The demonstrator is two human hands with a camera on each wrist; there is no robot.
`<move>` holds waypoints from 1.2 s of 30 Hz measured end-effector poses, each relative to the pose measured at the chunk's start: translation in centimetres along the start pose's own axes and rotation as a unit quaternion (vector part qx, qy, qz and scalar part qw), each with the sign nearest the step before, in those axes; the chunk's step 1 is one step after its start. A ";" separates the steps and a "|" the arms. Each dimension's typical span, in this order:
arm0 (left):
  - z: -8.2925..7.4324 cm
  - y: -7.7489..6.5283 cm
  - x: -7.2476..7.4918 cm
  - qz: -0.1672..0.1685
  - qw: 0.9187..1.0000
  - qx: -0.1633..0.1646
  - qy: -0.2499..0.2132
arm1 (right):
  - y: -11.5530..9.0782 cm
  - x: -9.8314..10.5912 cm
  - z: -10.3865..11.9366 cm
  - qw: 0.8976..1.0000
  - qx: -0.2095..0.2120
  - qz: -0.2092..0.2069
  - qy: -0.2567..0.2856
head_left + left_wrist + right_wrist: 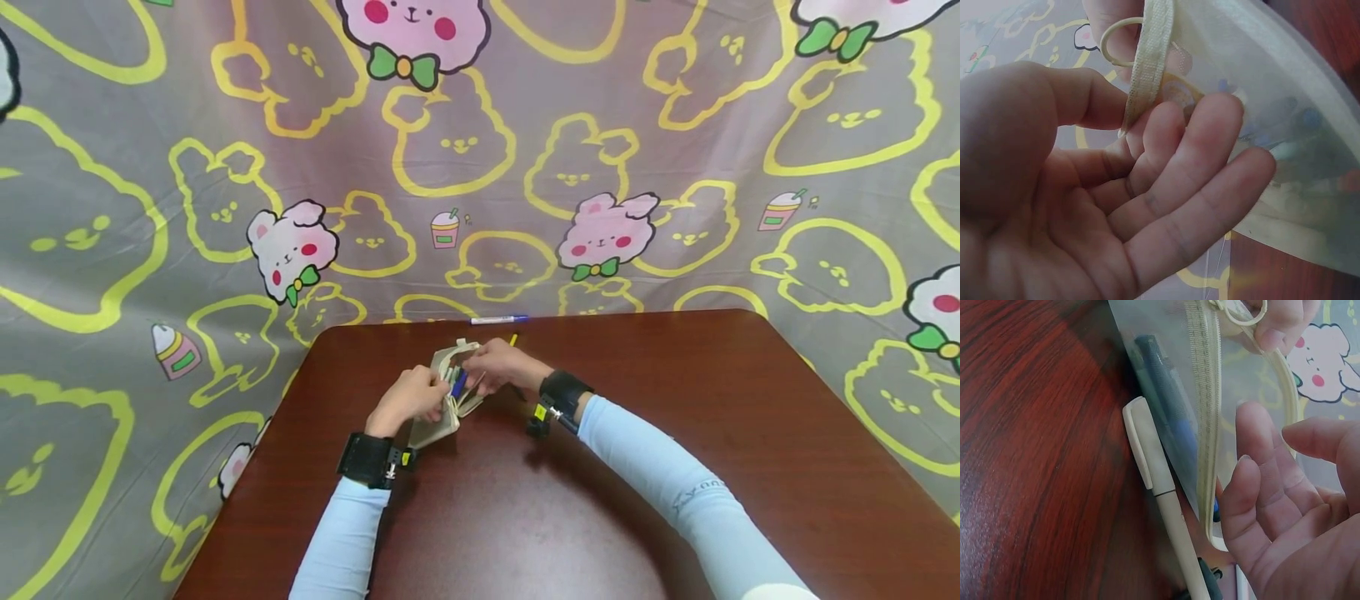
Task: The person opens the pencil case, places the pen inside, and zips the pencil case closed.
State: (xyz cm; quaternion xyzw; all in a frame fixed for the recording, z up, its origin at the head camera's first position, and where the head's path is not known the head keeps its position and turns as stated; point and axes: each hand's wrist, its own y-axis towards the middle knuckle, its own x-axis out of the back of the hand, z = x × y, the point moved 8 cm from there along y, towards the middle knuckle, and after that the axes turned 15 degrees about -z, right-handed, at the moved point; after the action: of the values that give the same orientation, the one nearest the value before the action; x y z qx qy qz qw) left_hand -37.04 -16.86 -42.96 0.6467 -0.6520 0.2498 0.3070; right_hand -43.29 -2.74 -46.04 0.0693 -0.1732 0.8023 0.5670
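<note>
A pale, see-through zip pencil pouch [435, 429] is tilted between both hands, its mouth parted. My left hand [408, 396] pinches the zipper-side edge between thumb and forefinger, the other fingers lying loosely along the mesh [1260, 56]. Across the mouth, my right hand [498, 367] has its thumb and forefinger at the opposite rim [1288, 387], its remaining fingers reaching over the opening. Blue and dark pens [1166, 394] show through the pouch wall. A ring-shaped zipper pull [1122, 44] hangs at the edge.
Beside the pouch, a beige capped pen [1157, 456] lies on the brown table [675, 400]. A white marker with a blue cap [498, 320] lies at the far table edge. A yellow stick [514, 340] pokes out past the right hand. Patterned cloth [480, 150] hangs behind.
</note>
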 end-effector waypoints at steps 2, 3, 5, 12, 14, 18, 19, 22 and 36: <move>0.0 0.0 0.0 0.000 1.000 0.000 0.001 | 0.0 0.1 0.1 1.000 0.006 0.002 -0.009; 0.0 0.0 0.0 -0.001 1.000 -0.001 0.001 | 0.0 0.2 0.1 1.000 0.009 0.004 -0.011; 0.0 0.0 0.1 -0.003 1.000 -0.002 0.000 | 0.0 0.4 0.4 1.000 0.019 0.005 -0.015; -0.2 -0.1 0.5 -0.005 1.000 -0.002 0.003 | -0.5 1.7 0.8 0.999 0.038 -0.002 -0.033; -0.3 -0.1 0.5 -0.008 1.000 -0.005 0.002 | -0.6 2.3 0.7 0.998 0.045 -0.012 -0.046; -0.3 0.0 0.6 -0.012 1.000 -0.009 0.004 | -0.6 3.8 0.5 0.996 0.056 -0.034 -0.068; -0.2 0.0 0.5 -0.013 1.000 -0.009 0.006 | -0.6 4.1 0.4 0.995 0.058 -0.038 -0.073; 0.0 0.1 0.5 -0.013 1.000 -0.006 0.008 | -0.8 4.8 0.3 0.993 0.065 -0.049 -0.087; -0.1 -0.2 0.4 -0.009 1.000 -0.011 0.009 | -1.4 4.9 -0.7 0.976 0.105 -0.043 -0.186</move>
State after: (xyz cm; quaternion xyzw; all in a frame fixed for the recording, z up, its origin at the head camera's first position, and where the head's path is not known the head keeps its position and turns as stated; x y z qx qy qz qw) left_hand -36.86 -17.04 -42.64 0.6469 -0.6462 0.2458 0.3217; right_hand -43.61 2.28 -44.89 0.2832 -0.1874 0.7639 0.5487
